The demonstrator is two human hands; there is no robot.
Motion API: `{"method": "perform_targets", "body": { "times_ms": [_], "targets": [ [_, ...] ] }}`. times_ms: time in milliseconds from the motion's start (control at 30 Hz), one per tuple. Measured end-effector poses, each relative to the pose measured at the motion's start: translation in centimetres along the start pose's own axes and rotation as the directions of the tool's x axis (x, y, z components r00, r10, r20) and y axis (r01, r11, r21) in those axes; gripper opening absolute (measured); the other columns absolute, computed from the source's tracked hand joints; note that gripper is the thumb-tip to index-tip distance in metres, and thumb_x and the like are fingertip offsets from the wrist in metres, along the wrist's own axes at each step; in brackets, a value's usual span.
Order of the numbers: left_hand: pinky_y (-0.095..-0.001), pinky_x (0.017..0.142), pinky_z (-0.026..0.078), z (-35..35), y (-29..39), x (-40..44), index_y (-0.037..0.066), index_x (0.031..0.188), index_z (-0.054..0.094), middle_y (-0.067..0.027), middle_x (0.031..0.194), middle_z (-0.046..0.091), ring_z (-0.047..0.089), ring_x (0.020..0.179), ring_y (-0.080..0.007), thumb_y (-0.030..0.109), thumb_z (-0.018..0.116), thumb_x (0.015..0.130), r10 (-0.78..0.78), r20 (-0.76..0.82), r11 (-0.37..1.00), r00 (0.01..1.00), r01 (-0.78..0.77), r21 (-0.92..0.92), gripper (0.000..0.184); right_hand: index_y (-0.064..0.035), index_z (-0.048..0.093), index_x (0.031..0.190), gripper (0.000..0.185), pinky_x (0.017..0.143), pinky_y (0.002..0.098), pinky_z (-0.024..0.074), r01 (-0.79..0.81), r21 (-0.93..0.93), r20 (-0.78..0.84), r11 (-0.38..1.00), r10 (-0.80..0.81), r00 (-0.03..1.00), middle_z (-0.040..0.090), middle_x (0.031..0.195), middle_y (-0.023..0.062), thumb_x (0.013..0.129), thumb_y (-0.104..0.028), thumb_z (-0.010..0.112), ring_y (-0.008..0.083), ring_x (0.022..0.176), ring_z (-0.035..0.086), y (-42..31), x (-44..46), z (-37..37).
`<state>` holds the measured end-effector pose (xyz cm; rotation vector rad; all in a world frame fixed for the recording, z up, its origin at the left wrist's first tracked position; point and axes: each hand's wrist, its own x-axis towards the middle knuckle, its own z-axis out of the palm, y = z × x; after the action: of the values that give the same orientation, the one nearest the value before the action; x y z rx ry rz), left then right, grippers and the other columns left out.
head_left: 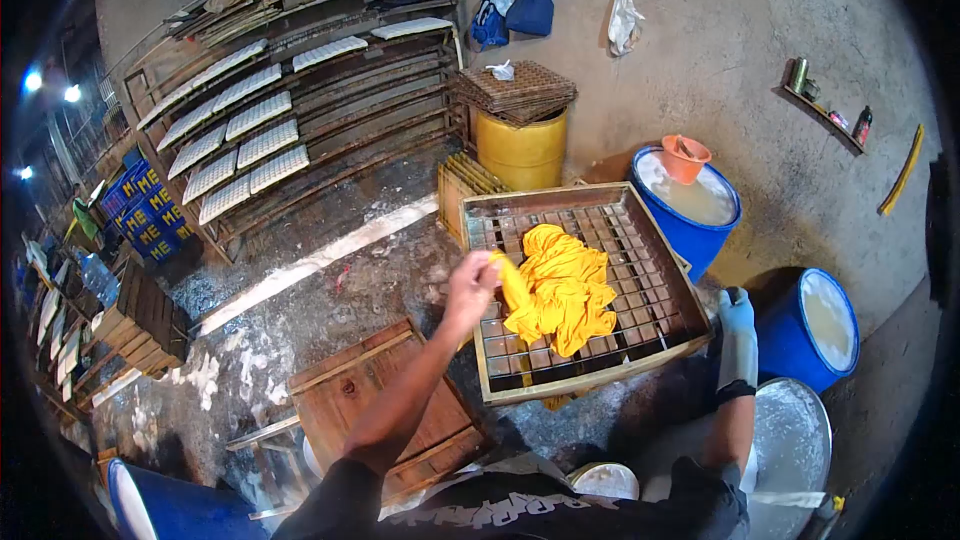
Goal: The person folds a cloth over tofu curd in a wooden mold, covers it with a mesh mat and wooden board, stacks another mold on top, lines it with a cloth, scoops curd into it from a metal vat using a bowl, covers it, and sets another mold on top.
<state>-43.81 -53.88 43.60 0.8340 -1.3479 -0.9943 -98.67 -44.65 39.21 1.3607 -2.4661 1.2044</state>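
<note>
My bare left hand (472,286) is closed on one end of a bright yellow cloth (565,290), pulling a strip of it up at the left. The rest of the cloth lies bunched on the grid of a wooden frame (560,386). Just off the frame's right corner is my right hand (738,315), in a pale glove. Its fingers are slightly curled with a small gap at the thumb, and nothing shows in them.
Blue drums (815,330) of cloudy liquid stand at right, one bearing an orange bucket (688,160). A yellow drum (520,152) carries stacked grids (515,90). Racks hold white trays (268,142) at left. A wooden board (375,410) and a metal basin (795,430) are close to me.
</note>
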Motion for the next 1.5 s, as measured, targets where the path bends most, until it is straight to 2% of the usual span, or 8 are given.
{"method": "perform_targets", "body": {
  "times_ms": [167, 433, 600, 733, 967, 1167, 1267, 1500],
  "targets": [
    [-0.0327, 0.084, 0.052, 7.0, 7.5, -2.9, 0.002, 0.105, 0.065, -0.0078, 0.096, 0.068, 0.064, 0.089, -0.0167, 0.012, 0.063, 0.094, 0.060, 0.684, 0.975, 0.727, -0.190, 0.116, 0.015, -0.0026, 0.063, 0.121, 0.038, 0.086, 0.0321, 0.0500, -0.302, 0.306, 0.464, 0.903, 0.136, 0.876, 0.069, 0.107, 0.0083, 0.096, -0.030, 0.059, 0.0178, 0.097, 0.063, 9.9, 1.7, 7.7],
    [-0.0395, 0.088, 0.047, -1.7, -4.9, -2.4, 0.000, 0.114, 0.062, -0.0168, 0.104, 0.064, 0.061, 0.101, -0.0294, 0.031, 0.072, 0.087, 0.181, -0.172, 0.666, 0.968, 0.008, 0.746, 0.042, -0.0044, 0.063, 0.117, 0.035, 0.087, 0.0395, 0.0482, -0.155, 0.097, 0.512, 0.983, 0.085, 0.855, 0.065, 0.112, 0.0153, 0.099, -0.030, 0.046, 0.0278, 0.102, 0.061, 10.7, -0.5, 5.6],
    [-0.0460, 0.108, 0.032, -3.5, -12.3, -1.1, 0.001, 0.125, 0.058, -0.0204, 0.145, 0.038, 0.038, 0.133, -0.0342, 0.056, 0.069, 0.081, -0.767, -0.230, 0.611, 0.598, 0.791, 0.020, 0.072, -0.0050, 0.063, 0.110, 0.038, 0.088, 0.0486, 0.0472, 0.112, -0.138, 0.354, 0.984, -0.056, 0.933, 0.062, 0.113, 0.0248, 0.100, -0.030, 0.036, 0.0403, 0.106, 0.059, 6.6, -5.3, 1.7],
    [-0.0474, 0.102, 0.039, -2.9, -7.2, -0.8, 0.004, 0.120, 0.061, -0.0187, 0.135, 0.047, 0.046, 0.122, -0.0334, 0.049, 0.066, 0.078, -0.873, 0.112, 0.455, 0.474, 0.876, -0.159, 0.061, -0.0061, 0.061, 0.117, 0.036, 0.085, 0.0420, 0.0510, -0.210, 0.241, 0.397, 0.947, 0.102, 0.912, 0.065, 0.109, 0.0174, 0.100, -0.032, 0.043, 0.0305, 0.099, 0.062, 7.6, -8.0, 1.8],
    [-0.0379, 0.081, 0.051, -14.2, -8.7, -6.9, 0.005, 0.104, 0.063, -0.0105, 0.096, 0.065, 0.061, 0.084, -0.0257, 0.019, 0.065, 0.073, -0.814, 0.017, 0.580, 0.580, 0.814, 0.008, 0.034, -0.0077, 0.060, 0.126, 0.038, 0.079, 0.0320, 0.0567, -0.909, 0.377, 0.905, 0.174, 0.138, 0.402, 0.068, 0.103, 0.0062, 0.099, -0.033, 0.054, 0.0158, 0.087, 0.066, 8.3, -19.6, 5.2],
    [-0.0361, 0.092, 0.049, -14.5, 0.5, -16.0, 0.002, 0.131, 0.055, -0.0126, 0.121, 0.063, 0.061, 0.109, -0.0235, 0.041, 0.074, 0.080, -0.710, -0.067, 0.703, 0.701, 0.711, -0.014, 0.067, -0.0074, 0.060, 0.124, 0.036, 0.078, 0.0317, 0.0562, -0.867, 0.351, 0.883, 0.353, 0.184, 0.432, 0.068, 0.102, 0.0062, 0.098, -0.032, 0.054, 0.0157, 0.086, 0.066, 0.2, -26.5, 7.1],
    [-0.0345, 0.088, 0.051, -21.1, -5.6, -22.1, -0.001, 0.121, 0.058, -0.0127, 0.112, 0.065, 0.063, 0.101, -0.0218, 0.061, 0.072, 0.078, -0.888, -0.136, 0.454, 0.438, 0.883, -0.117, 0.077, -0.0072, 0.060, 0.123, 0.036, 0.078, 0.0316, 0.0560, -0.790, 0.347, 0.866, 0.506, 0.150, 0.477, 0.068, 0.101, 0.0062, 0.098, -0.031, 0.054, 0.0157, 0.086, 0.065, -5.3, -29.5, 9.5],
    [-0.0363, 0.095, 0.046, -27.4, -0.7, -31.7, -0.001, 0.133, 0.051, -0.0130, 0.124, 0.060, 0.059, 0.108, -0.0235, 0.053, 0.072, 0.077, -0.907, -0.081, 0.405, 0.413, 0.806, -0.432, 0.081, -0.0069, 0.060, 0.121, 0.033, 0.077, 0.0314, 0.0555, -0.558, 0.292, 0.882, 0.777, 0.006, 0.471, 0.068, 0.100, 0.0061, 0.097, -0.030, 0.054, 0.0156, 0.085, 0.065, -16.0, -33.7, 15.7]
  ]
}}
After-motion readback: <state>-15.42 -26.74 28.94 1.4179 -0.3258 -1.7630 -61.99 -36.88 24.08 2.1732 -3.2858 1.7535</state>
